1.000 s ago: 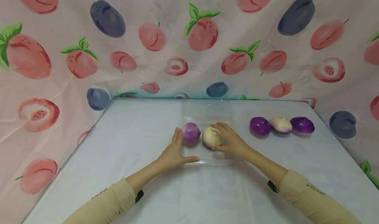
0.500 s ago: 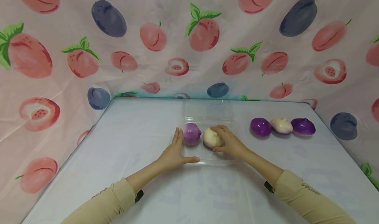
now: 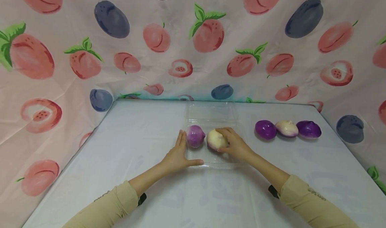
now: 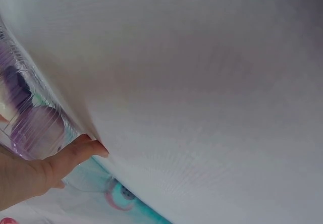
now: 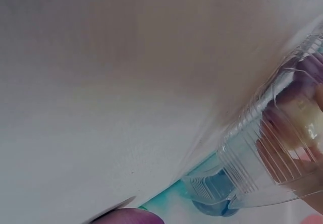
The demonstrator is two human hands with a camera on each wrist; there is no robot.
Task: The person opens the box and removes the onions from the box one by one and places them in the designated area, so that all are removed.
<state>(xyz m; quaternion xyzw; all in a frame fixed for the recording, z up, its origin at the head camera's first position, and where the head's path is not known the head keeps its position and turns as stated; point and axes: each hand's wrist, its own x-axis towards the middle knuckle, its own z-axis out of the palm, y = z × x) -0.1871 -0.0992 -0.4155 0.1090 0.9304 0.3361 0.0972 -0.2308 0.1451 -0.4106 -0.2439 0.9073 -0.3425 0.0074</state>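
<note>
A clear plastic box (image 3: 208,160) lies open at the middle of the table, its lid (image 3: 211,112) folded back flat. Inside, a purple onion (image 3: 195,136) sits in the left half with its tip to the right. Beside it is a pale onion (image 3: 214,141) with a purple underside. My right hand (image 3: 236,147) grips this pale onion from the right, thumb in front and fingers behind. In the right wrist view the hand and pale onion (image 5: 298,123) show through the ribbed wall. Along the box's left side rests my left hand (image 3: 176,157), fingers straight and thumb along the front rim.
To the right of the box, a purple onion (image 3: 265,130), a pale onion (image 3: 286,128) and a darker purple onion (image 3: 309,129) stand in a row. A white cloth covers the table (image 3: 144,131). Behind hangs a fruit-print curtain (image 3: 181,7).
My right hand has shifted very slightly on the pale onion, which stays in the box's right half. My left hand has kept its place.
</note>
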